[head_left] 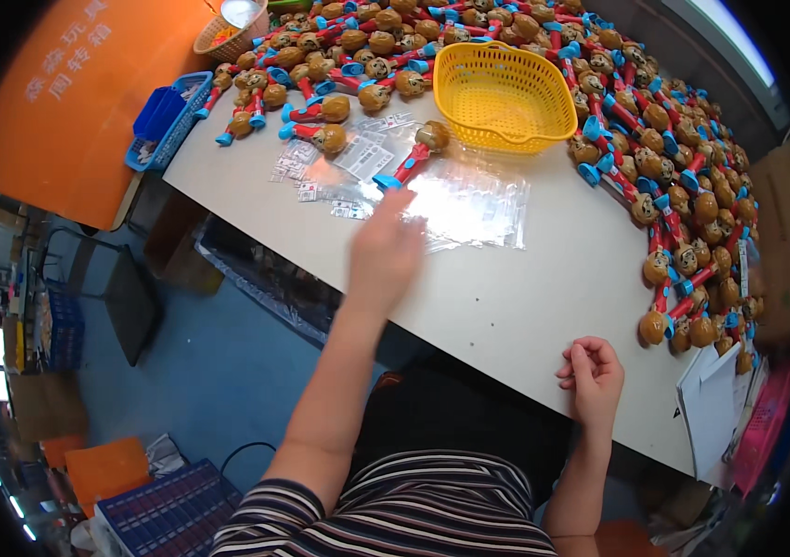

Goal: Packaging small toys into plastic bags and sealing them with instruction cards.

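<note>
My left hand (pixel 386 255) is smeared by motion over the table, its fingertips close to the blue end of a toy stick (pixel 407 167) with a red handle and a round brown head. Whether the fingers grip that toy I cannot tell. The toy lies over a spread of clear plastic bags (pixel 479 209). My right hand (pixel 596 379) rests by the table's near edge on the right, fingers curled in with the thumb against them, and nothing shows in it. Left of the bags are small printed cards (pixel 295 160) and a white printed sheet (pixel 367 158).
A yellow plastic basket (pixel 506 139) stands beyond the bags. Heaps of similar toys (pixel 641 130) cover the table's back and right side. At the far left sit a blue basket (pixel 193 107) and an orange box (pixel 51 121). Papers (pixel 711 404) lie at the right edge.
</note>
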A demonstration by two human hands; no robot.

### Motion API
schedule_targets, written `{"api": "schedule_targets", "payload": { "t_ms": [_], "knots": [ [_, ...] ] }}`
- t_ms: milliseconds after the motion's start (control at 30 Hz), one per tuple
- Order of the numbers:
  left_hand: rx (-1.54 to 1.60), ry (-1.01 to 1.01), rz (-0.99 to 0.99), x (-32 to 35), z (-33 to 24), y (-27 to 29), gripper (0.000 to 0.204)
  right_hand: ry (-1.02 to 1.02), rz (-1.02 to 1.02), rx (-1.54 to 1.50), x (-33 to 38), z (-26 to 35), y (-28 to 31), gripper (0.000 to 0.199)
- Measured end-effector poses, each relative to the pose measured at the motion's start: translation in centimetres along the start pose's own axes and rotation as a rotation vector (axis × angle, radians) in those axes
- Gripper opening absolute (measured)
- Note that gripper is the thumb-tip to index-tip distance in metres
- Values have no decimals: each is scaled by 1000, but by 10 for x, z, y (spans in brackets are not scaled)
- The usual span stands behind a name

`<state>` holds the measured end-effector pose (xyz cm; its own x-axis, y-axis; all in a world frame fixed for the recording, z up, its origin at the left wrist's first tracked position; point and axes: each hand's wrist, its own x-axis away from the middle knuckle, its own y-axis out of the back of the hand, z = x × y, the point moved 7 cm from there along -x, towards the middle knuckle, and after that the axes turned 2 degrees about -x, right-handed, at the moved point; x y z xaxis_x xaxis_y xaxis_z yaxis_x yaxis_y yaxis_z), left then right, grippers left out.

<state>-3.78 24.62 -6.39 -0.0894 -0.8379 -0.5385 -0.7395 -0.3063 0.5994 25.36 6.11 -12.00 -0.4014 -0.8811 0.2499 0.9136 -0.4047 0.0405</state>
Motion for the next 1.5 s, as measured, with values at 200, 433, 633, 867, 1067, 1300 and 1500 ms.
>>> {"api": "schedule_targets", "payload": {
  "t_ms": [200,433,633,867,1067,1300,1500],
  "knots": [
    [-154,-82,170,-1,-8,-55,24,-48,81,-77,5,-1,3,12],
    [134,-36,-66,0,-28,-25,29,-89,189,-70,-36,58,-67,21],
    [-421,20,191,-41,1,-48,48,-80,219,59,-81,60,-129,33],
    [72,145,48,-31,15,-44,45,722,-278,858,-108,95,-185,37],
    [-9,94,-59,-40,12,-16,28,421,-72,788,-131,83,-167,18],
    [-445,-114,-165,-41,-4,-19,25,-109,181,107,-125,64,-112,22],
    [143,-82,298,22,-101,-60,35,-56,84,-139,-106,39,-92,28]
  ]
}}
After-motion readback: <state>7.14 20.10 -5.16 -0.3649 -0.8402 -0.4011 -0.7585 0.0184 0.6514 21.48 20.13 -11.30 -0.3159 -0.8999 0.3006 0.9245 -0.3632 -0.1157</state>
